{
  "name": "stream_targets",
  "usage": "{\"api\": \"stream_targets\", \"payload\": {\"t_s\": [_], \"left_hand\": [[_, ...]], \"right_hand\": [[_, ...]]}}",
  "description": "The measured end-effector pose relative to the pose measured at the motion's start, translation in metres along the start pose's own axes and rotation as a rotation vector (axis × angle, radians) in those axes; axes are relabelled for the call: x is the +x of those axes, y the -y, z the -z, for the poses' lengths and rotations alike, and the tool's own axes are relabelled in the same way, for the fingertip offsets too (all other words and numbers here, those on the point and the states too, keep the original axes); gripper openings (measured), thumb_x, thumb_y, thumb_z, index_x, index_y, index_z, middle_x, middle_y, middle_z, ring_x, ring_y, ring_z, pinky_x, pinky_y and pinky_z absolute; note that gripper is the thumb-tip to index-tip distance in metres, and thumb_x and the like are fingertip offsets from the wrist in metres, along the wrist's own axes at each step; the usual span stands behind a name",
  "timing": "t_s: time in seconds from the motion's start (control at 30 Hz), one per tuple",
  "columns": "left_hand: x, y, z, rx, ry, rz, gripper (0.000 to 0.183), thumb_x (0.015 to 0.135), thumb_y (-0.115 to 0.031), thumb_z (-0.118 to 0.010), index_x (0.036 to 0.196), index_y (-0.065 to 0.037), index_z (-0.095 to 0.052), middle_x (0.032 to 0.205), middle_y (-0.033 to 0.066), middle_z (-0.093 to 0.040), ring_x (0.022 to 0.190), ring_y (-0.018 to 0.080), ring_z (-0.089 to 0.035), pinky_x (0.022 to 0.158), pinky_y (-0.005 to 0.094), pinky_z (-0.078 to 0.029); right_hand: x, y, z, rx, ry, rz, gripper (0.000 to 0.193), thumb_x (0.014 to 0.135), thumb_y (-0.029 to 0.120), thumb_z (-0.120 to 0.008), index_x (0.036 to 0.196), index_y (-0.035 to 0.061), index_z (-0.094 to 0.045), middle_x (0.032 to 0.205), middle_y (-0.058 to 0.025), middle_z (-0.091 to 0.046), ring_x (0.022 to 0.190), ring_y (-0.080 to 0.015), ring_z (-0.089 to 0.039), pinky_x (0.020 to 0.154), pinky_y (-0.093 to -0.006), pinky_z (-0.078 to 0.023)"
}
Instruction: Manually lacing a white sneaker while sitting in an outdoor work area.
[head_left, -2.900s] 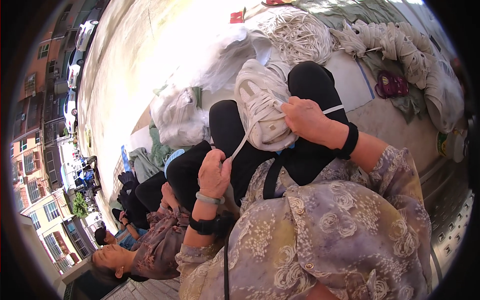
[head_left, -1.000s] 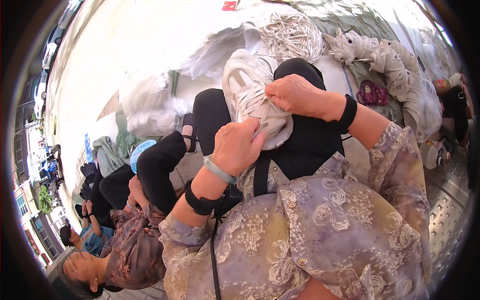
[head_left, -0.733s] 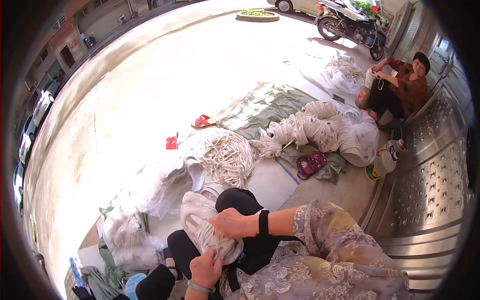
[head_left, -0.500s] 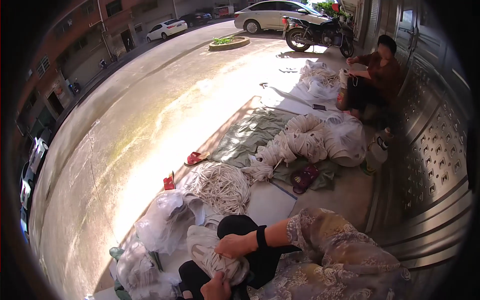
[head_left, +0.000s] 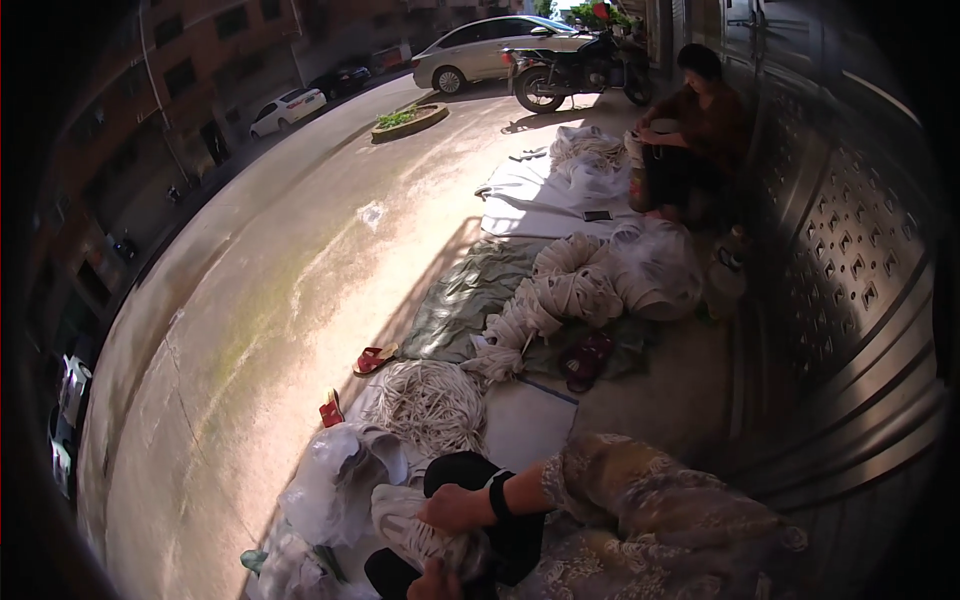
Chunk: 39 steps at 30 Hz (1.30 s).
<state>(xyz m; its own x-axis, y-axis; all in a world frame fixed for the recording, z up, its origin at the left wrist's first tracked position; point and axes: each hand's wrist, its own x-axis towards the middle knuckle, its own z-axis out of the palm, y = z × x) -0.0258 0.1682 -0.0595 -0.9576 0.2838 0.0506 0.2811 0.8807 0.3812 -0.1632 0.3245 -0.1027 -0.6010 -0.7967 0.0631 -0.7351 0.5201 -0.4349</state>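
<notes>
A white shoe upper (head_left: pixel 402 518) with openings along its front lies over my black-trousered lap. My right hand (head_left: pixel 453 508) reaches in from the right, fingers closed on its upper edge; the wrist has a black band and the sleeve is floral. At the lower edge, my left hand (head_left: pixel 436 580) grips the near end of the upper, its fingers only partly in view. Just beyond my knees is a coiled heap of cream laces (head_left: pixel 430 405). Left of the upper, a clear plastic bag (head_left: pixel 325 485) holds whitish pieces.
A row of stacked cream uppers (head_left: pixel 575 285) lies on a green cloth (head_left: pixel 465 295), near dark red sandals (head_left: pixel 586 360). Red slippers (head_left: pixel 372 360) sit at the pavement edge. Another person (head_left: pixel 700 130) sits working against the metal door (head_left: pixel 850 270). Beyond stands a motorcycle (head_left: pixel 570 75).
The whole view has swung and darkened somewhat, so things sit farther left. Both hands stay on the shoe upper. The other person's hands have come down closer together.
</notes>
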Motion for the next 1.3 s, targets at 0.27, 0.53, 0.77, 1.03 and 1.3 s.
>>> {"api": "stream_targets", "payload": {"t_s": [0.27,0.53,0.77,1.03,1.3], "left_hand": [[0.000,-0.013,0.006,-0.140,-0.081,0.040,0.007,0.082,-0.014,-0.057,0.083,-0.008,-0.059,0.063,0.0170,-0.058,0.061,0.0368,-0.060,0.054,0.0455,-0.046],[-0.035,-0.006,0.036,-0.238,-0.073,0.180,0.007,0.082,-0.012,-0.058,0.080,-0.007,-0.054,0.063,0.0145,-0.055,0.061,0.0337,-0.059,0.053,0.0425,-0.044],[-0.032,0.015,0.053,0.345,-0.272,0.084,0.011,0.081,-0.009,-0.059,0.075,-0.011,-0.050,0.056,0.0038,-0.044,0.048,0.0236,-0.050,0.046,0.0363,-0.038],[-0.075,0.008,0.033,0.242,-0.283,0.251,0.008,0.080,-0.009,-0.064,0.083,-0.008,-0.057,0.059,0.0074,-0.049,0.050,0.0269,-0.053,0.045,0.0371,-0.040],[-0.162,0.021,0.004,0.102,-0.418,0.579,0.009,0.083,-0.009,-0.061,0.092,-0.006,-0.061,0.069,0.0128,-0.058,0.061,0.0331,-0.059,0.053,0.0380,-0.046]], "right_hand": [[-0.022,0.003,0.024,0.169,0.182,-0.128,0.044,0.078,0.029,-0.056,0.106,-0.0022,-0.045,0.082,-0.0233,-0.063,0.081,-0.0399,-0.062,0.071,-0.0485,-0.047],[-0.038,0.001,0.025,0.318,-0.034,0.029,0.049,0.073,0.030,-0.070,0.109,0.0022,-0.052,0.076,-0.0127,-0.061,0.074,-0.0332,-0.060,0.070,-0.0404,-0.044],[-0.032,-0.007,0.060,0.217,0.031,0.194,0.010,0.080,0.015,-0.062,0.082,0.0059,-0.057,0.072,-0.0108,-0.057,0.072,-0.0336,-0.058,0.060,-0.0424,-0.044],[-0.050,-0.067,0.059,0.127,-0.104,0.330,0.010,0.080,0.011,-0.064,0.088,0.0073,-0.058,0.066,-0.0080,-0.052,0.060,-0.0298,-0.055,0.052,-0.0387,-0.041],[-0.098,-0.150,0.061,0.071,-0.060,0.021,0.008,0.085,0.010,-0.059,0.091,0.0037,-0.059,0.075,-0.0132,-0.057,0.069,-0.0338,-0.057,0.059,-0.0393,-0.045]]}}
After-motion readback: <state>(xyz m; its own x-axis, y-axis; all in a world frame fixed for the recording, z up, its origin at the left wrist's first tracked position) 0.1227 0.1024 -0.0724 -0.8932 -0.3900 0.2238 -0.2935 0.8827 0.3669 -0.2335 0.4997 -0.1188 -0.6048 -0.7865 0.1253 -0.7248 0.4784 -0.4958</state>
